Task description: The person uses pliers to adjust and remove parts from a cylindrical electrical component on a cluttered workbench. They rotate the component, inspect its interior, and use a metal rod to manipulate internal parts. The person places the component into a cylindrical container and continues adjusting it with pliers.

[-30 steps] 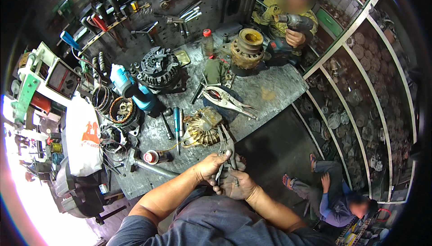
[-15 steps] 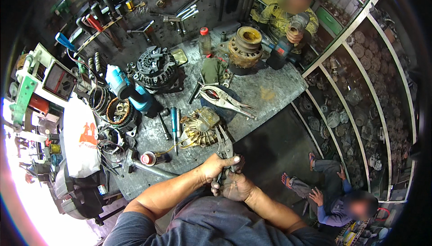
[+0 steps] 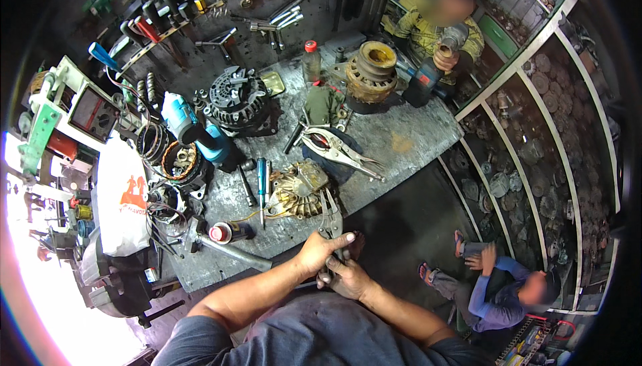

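Observation:
Locking pliers [image 3: 331, 219] stand in front of my body, jaws pointing away from me beside the table's front edge. My left hand [image 3: 315, 253] is closed around them just below the jaws, thumb laid across. Lower down, my right hand [image 3: 350, 279] is closed on the handle end, its thumb against the handles. Just beyond the jaws, a ribbed metal housing [image 3: 297, 189] with yellowish stains lies on the table. A second, larger pair of locking pliers [image 3: 341, 148] rests on a dark cloth farther back.
On the metal table [image 3: 401, 125] are a blue screwdriver [image 3: 261, 182], a teal power drill [image 3: 200, 135], an alternator [image 3: 237, 98] and a rusty pulley unit [image 3: 369, 75]. One person [image 3: 438, 31] holds a power tool across the table; another person [image 3: 498, 292] sits at right.
My right hand has turned, bringing its thumb onto the pliers' handles, while my left keeps its grip. The seated person has brought both hands together. The whole view has shifted slightly.

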